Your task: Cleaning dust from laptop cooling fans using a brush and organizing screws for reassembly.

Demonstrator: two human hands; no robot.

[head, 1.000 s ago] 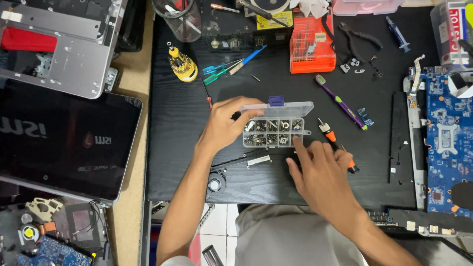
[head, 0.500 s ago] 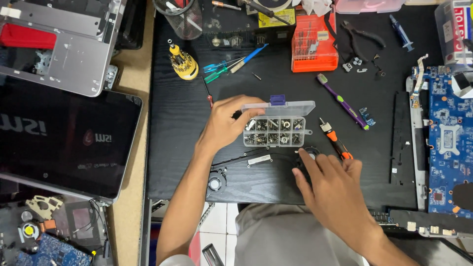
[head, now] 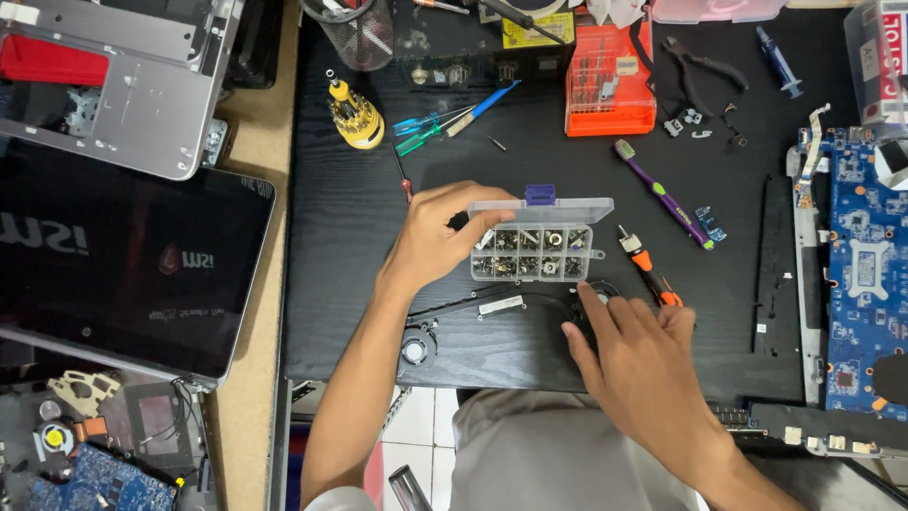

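A clear plastic screw box [head: 532,248] with a raised lid and many small compartments stands mid-table. My left hand [head: 442,236] grips its left end, thumb on the lid edge. My right hand [head: 636,350] rests flat, fingers spread, on a black laptop cooling fan [head: 593,293] whose thin heat pipe [head: 492,305] runs left to a second small fan [head: 414,351]. An orange-handled screwdriver [head: 647,267] lies just beyond my right fingertips, touching nothing I hold.
A purple toothbrush [head: 662,193], orange bit case [head: 609,81], yellow bit holder [head: 355,114], blue and green tools [head: 445,121] and pliers [head: 705,63] lie at the back. A blue motherboard [head: 865,274] sits right. Black laptop lid [head: 123,265] and silver chassis [head: 113,85] sit left.
My right hand has slid right and slightly toward me, from near the screw box onto the fan. My left hand stays on the box.
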